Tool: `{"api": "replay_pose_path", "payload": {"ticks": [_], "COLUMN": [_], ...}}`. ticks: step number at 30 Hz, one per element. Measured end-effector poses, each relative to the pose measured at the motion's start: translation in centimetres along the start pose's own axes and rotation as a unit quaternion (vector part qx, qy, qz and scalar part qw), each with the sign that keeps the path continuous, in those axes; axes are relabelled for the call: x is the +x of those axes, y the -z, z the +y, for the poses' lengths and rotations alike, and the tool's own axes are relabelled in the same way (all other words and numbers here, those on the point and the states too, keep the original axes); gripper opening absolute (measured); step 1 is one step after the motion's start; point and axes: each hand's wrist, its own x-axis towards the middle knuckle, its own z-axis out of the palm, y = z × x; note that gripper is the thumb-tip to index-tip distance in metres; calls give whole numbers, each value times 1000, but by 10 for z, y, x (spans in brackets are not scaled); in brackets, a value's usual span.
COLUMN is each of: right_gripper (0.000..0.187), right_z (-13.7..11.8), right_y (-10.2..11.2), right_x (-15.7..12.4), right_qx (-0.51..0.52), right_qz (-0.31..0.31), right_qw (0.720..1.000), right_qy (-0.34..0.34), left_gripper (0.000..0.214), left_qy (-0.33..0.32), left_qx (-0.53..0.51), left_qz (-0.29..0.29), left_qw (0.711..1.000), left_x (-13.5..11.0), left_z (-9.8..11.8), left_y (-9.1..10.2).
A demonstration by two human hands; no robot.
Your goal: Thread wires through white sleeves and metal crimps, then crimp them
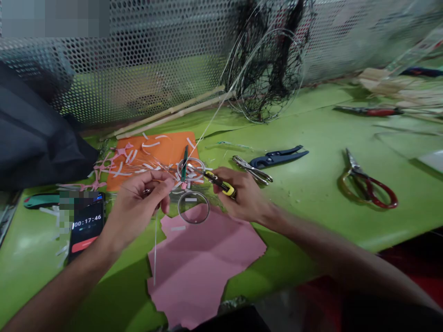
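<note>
While the left hand (138, 203) pinches a thin pale strand (155, 249) between thumb and fingers, the right hand (238, 193) closes firmly around yellow-handled snips (219, 183), their blades reaching toward a wire ring (191, 158) at the edge of an orange sheet (152, 157). A second wire ring (194, 222) rests just below, on a torn pink sheet (204, 272). Blue-handled pliers (277, 157) lie just beside the right hand on the green table (311, 221).

Left hand (136, 203) pinching a thin clear strand (155, 244), right hand (238, 193) gripping a yellow-handled tool (219, 183), both just beside a wire ring (193, 207) at the far edge of pink paper (200, 272), near the front of a green table (304, 184).
</note>
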Motion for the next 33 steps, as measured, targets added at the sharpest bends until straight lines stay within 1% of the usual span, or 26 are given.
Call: {"api": "replay_pose_path", "payload": {"ticks": [3, 6, 8, 10, 11, 14, 15, 19, 22, 24, 27, 33], "right_gripper": [9, 26, 36, 44, 42, 25, 22, 24, 27, 28, 24, 19], "right_z": [-3, -6, -7, -8, -8, -8, -8, -8, -9, -10, -12, -15], "right_y": [-2, -4, -4, -4, -4, -4, -4, -3, -3, -2, -2, -1], "right_x": [-2, -3, -2, 0, 0, 2, 2, 3, 3, 3, 5, 8], "right_qx": [-12, -22, -10, 4, 10, 21, 20, 0, -7, -5, -3, -4], "right_qz": [-10, -16, -23, -43, -53, -66, -69, -88, -101, -109, -107, -111], "right_qw": [999, 994, 994, 995, 996, 996, 995, 994, 990, 988, 988, 987], "right_qy": [-51, -103, -106, -86, -77, -63, -64, -70, -100, -113, -108, -115], "left_gripper": [11, 12, 14, 16, 17, 16, 16, 12, 8, 7, 5, 7], "left_qy": [12, 16, 16, 14, 12, 15, 17, 22, 21, 18, 16, 11], "left_qx": [-30, -39, -34, -27, -23, -13, -14, -22, -23, -27, -39, -36], "left_qz": [0, -1, -7, -11, -10, -3, -2, -2, -6, 2, 20, 31], "left_qw": [999, 999, 999, 999, 1000, 1000, 1000, 1000, 999, 999, 999, 999], "left_x": [1, 0, -1, -3, -3, -4, -3, -3, -4, -5, -6, -4], "left_z": [-2, -2, -1, -2, -2, -5, -5, -6, -4, -2, 0, 0], "left_y": [-2, -5, -7, -9, -10, -13, -14, -18, -20, -23, -25, -26]}}
